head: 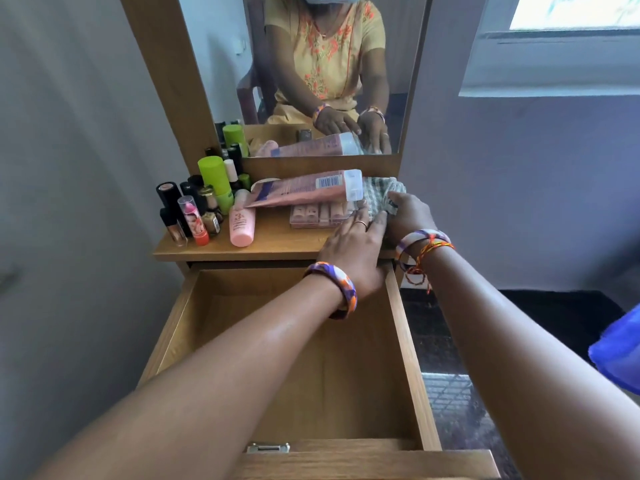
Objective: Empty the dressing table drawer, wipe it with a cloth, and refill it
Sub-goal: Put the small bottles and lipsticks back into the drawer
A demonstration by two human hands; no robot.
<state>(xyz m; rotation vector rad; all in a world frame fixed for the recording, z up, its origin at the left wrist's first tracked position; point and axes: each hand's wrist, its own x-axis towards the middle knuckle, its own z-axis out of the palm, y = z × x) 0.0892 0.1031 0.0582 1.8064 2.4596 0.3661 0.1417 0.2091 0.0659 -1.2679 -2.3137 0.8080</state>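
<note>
The light-brown wooden drawer (401, 327) fills the lower centre of the frame, pulled out toward the camera with its long axis running from the dressing table down to the bottom edge; a metal lock plate (268, 447) sits on its front wall, and its bare inside floor shows.

Above it, at mid-frame, the wooden shelf of the dressing table (277, 244) carries the removed items. A long pink tube with a clear cap (304, 190) lies on its side, long axis left to right, cap pointing right toward the cloth. It rests across a flat clear case of nail tips (320, 214). A smaller pink bottle (241, 225) lies at the left of centre, pointing toward the camera. Upright lipsticks and green-capped bottles (211, 199) crowd the shelf's left end.

The grey-green checked cloth (379, 194) is bunched at the shelf's right end, beside the tube's cap. The right hand (408, 214) grips it, fingers curled into the fabric. The left hand (353, 245) lies with straight fingers, tips touching the cloth's near edge and the case. Both wrists wear patterned bangles.
</note>
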